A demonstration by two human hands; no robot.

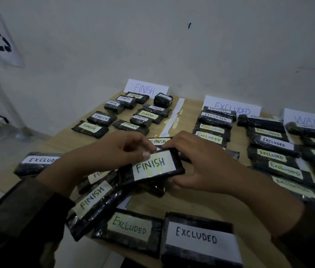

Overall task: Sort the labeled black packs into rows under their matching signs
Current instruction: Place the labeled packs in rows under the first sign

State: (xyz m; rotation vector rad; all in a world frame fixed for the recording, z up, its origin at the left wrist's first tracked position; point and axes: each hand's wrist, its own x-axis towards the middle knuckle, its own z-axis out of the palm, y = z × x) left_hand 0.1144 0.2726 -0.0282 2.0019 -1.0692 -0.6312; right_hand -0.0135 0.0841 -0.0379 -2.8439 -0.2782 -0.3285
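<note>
A flat black plastic-wrapped pack labeled FINISH (153,165) is being held above the unsorted pile at the wooden table's (191,202) near middle, the left hand (114,151) and right hand (201,163) both gripping its ends, below the white FINISH sign (146,88).

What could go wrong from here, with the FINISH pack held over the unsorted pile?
1. The left hand and the right hand grip the held FINISH pack above overlapping packs; lifting it may nudge the tilted FINISH pack near the front edge of the table, which could slide off.
2. The rows under the FINISH sign lie far back; reaching there, the left sleeve might brush the EXCLUDED pack at the left edge.
</note>
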